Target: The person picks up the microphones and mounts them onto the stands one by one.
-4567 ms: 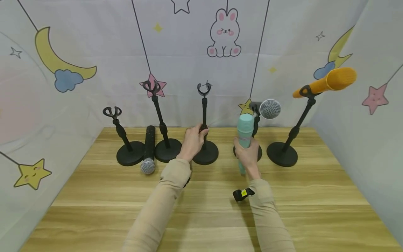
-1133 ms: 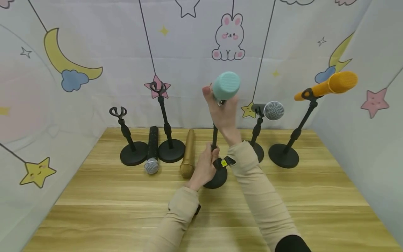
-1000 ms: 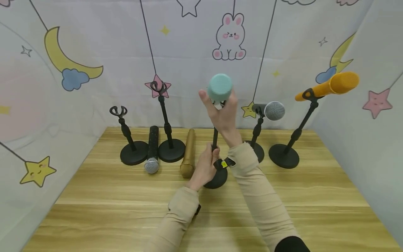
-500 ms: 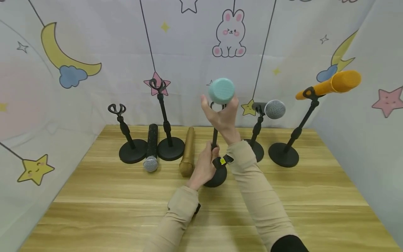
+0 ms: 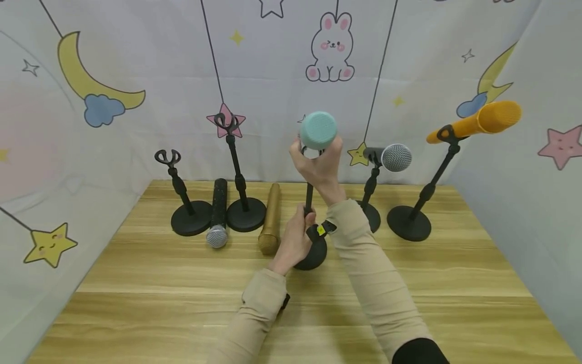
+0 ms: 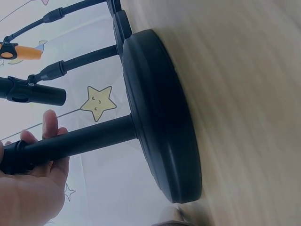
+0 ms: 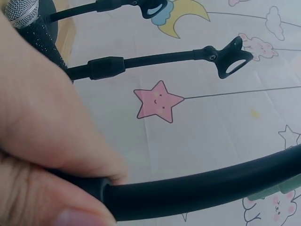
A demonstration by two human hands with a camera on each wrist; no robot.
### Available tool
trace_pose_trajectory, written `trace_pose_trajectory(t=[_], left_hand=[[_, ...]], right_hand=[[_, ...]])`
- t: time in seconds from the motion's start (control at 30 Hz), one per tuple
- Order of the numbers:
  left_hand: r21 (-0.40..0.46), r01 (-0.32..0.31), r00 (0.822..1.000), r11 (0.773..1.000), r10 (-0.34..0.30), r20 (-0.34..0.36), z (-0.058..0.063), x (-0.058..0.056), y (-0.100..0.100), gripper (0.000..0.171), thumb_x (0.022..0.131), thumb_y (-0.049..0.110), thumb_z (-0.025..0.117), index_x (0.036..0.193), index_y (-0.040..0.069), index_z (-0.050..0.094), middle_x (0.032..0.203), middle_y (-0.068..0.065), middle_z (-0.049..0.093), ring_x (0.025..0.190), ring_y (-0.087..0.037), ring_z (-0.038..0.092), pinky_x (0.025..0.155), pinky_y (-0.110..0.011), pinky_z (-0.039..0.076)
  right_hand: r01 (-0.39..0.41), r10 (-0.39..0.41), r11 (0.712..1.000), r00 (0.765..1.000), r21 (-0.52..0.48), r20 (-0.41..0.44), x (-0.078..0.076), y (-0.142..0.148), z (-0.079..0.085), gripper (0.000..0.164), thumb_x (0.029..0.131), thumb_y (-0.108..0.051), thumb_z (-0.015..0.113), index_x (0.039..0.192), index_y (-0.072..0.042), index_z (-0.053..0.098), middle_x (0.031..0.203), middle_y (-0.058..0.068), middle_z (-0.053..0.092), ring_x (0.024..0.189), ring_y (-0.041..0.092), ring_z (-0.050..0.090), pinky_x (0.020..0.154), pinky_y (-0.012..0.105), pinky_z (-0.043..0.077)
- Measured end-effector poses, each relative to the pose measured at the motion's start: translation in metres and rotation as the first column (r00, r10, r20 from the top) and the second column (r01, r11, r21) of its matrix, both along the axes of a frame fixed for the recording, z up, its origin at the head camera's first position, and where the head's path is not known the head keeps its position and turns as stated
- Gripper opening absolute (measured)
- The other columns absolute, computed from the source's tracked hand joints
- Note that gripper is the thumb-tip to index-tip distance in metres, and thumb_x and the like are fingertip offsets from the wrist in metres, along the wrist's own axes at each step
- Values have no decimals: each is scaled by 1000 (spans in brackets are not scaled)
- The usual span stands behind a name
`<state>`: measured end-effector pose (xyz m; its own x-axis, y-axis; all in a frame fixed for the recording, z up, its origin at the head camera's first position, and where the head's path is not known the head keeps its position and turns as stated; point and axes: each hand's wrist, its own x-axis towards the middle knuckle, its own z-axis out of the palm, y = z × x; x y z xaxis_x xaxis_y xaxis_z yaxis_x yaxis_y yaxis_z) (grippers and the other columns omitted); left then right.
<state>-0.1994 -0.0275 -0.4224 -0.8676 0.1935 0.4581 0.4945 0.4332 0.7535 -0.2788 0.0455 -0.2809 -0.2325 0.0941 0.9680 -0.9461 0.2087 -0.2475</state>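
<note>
A teal microphone (image 5: 318, 130), head toward the camera, is held at the top of the middle black microphone stand (image 5: 314, 257). My right hand (image 5: 324, 172) grips it from below, thumb on the left and fingers on the right. Part of the stand's clip shows under the microphone head; whether the microphone sits in it, I cannot tell. Lower down, my left hand (image 5: 295, 241) holds the stand's pole, above its round base (image 6: 162, 117) in the left wrist view. The right wrist view shows the left hand (image 7: 51, 141) close up on the pole, with a sliver of teal microphone (image 7: 282, 187).
Left of the hands, a gold microphone (image 5: 271, 217) and a black microphone (image 5: 219, 207) lie on the wooden table (image 5: 182, 313) beside two stands with bare clips (image 5: 226, 121). On the right, stands bear a silver-headed microphone (image 5: 394, 157) and an orange microphone (image 5: 482, 120).
Since the earliest frame, the middle stand has come nearer, and my right hand has raised the teal microphone from the right to its top. Lately the microphone has shifted only slightly.
</note>
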Motion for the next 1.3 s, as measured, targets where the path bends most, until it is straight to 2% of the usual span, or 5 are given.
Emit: trace_pose_trajectory(t=[0.37, 0.77, 0.93, 1.17, 1.3], left_hand=[[10, -3, 1000, 1000, 3, 14, -1, 0, -1, 43, 104, 41, 29, 108, 3, 48, 81, -6, 48, 72, -18, 49, 67, -29, 42], [15, 3, 1000, 1000, -3, 13, -1, -1, -1, 48, 103, 45, 26, 108, 3, 48, 80, -5, 47, 71, -17, 48, 65, -27, 41], [19, 11, 1000, 1000, -11, 24, 0, -2, -1, 55, 101, 50, 22, 108, 3, 49, 79, -6, 52, 69, -16, 50, 65, -28, 43], [37, 26, 998, 999, -28, 48, -2, -3, 0, 63, 99, 56, 18, 109, 2, 48, 78, -8, 56, 67, -13, 52, 63, -28, 45], [38, 19, 999, 999, -21, 41, -3, -4, 0, 65, 98, 58, 16, 108, 3, 48, 78, -7, 55, 66, -14, 51, 62, -28, 45]], right_hand=[[-1, 1, 1000, 1000, 1, -5, 1, -1, 0, 17, 73, 7, 58, 90, 13, 60, 74, 26, 68, 69, 38, 65, 81, 32, 56], [5, -5, 1000, 1000, 17, -18, 0, -1, 2, 16, 71, 6, 57, 86, 13, 58, 68, 24, 65, 61, 31, 59, 76, 28, 53], [11, -9, 999, 1000, 48, -23, -2, 0, -3, 10, 71, 6, 56, 80, 11, 56, 61, 20, 61, 56, 23, 52, 67, 32, 51], [-26, 29, 998, 998, 58, -55, -6, 1, -13, 37, 71, 8, 59, 107, 17, 62, 84, 26, 71, 54, 21, 51, 78, 31, 56], [1, 3, 999, 996, 50, -87, -6, 0, -11, 44, 73, 7, 61, 115, 18, 61, 77, 23, 71, 52, 22, 53, 76, 34, 58]])
